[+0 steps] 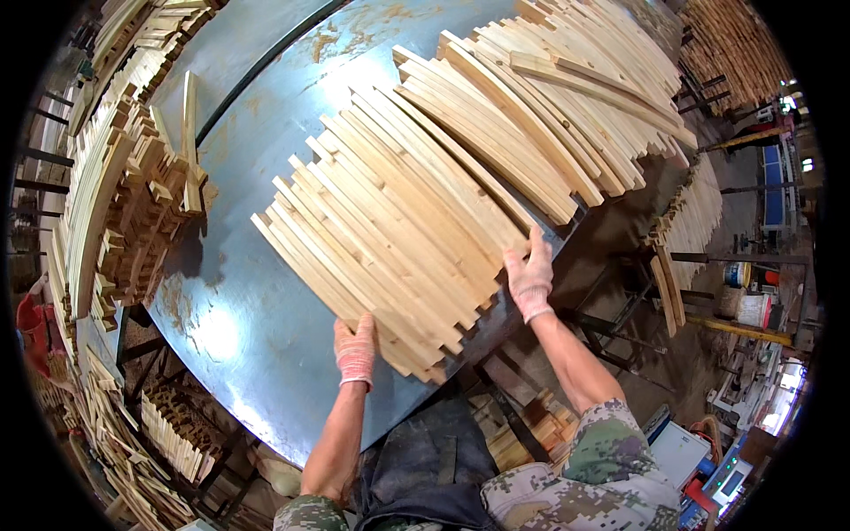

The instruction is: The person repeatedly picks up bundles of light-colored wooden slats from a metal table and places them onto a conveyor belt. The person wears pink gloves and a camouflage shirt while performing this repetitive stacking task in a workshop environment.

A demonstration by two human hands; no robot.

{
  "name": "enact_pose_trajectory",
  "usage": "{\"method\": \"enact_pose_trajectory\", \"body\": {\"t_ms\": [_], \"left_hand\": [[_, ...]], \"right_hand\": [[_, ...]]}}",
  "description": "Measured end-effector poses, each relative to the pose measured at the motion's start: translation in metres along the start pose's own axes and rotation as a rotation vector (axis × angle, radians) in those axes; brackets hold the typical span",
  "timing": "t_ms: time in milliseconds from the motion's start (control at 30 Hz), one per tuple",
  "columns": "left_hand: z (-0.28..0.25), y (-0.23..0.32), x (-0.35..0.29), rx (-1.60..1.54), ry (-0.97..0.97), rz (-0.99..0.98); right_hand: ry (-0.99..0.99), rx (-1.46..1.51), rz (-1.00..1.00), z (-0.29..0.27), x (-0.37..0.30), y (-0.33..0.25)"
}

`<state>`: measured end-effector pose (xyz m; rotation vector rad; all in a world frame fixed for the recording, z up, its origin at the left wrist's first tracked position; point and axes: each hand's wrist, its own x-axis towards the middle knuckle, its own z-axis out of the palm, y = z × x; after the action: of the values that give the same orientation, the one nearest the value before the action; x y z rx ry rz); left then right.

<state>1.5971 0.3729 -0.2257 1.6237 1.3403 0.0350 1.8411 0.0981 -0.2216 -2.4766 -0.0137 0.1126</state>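
A row of pale wooden strips (398, 221) lies side by side on a blue-grey metal table (212, 274), slanting from far left to near right with uneven ends. My left hand (356, 350), in a pinkish-white glove, grips the left edge of this row close to its near end. At the right edge, near the front corner, my gloved right hand (530, 274) holds the outermost strip. The row sits between both hands; some fingertips are hidden by the wood. Just beyond my right hand, a narrow gap parts the row from more wooden strips (496, 133).
Two loose strips (602, 93) lie crosswise on the far-right strips. Stacked wood (133, 212) stands left of the table, with one strip (189, 142) leaning against it. A black strip (266, 66) runs across the tabletop. Metal frames and more wood stand at right.
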Motion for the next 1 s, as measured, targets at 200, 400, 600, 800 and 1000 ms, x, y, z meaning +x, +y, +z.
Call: {"method": "enact_pose_trajectory", "body": {"t_ms": [200, 400, 600, 800, 1000], "left_hand": [[-0.029, 0.007, 0.005, 0.004, 0.020, 0.060], [-0.032, 0.002, 0.003, -0.091, -0.018, 0.103], [-0.045, 0.019, 0.005, 0.247, 0.008, 0.123], [-0.055, -0.036, 0.045, 0.577, 0.129, 0.278], [-0.111, -0.061, 0.058, 0.616, 0.078, 0.257]], "right_hand": [[0.002, -0.169, -0.172, -0.014, -0.007, -0.017], [-0.281, -0.460, -0.086, -0.001, 0.089, -0.072], [-0.319, -0.264, -0.078, 0.073, 0.131, -0.093], [-0.199, -0.275, -0.080, 0.088, 0.094, -0.124], [-0.322, -0.201, -0.082, 0.068, -0.009, -0.097]]}}
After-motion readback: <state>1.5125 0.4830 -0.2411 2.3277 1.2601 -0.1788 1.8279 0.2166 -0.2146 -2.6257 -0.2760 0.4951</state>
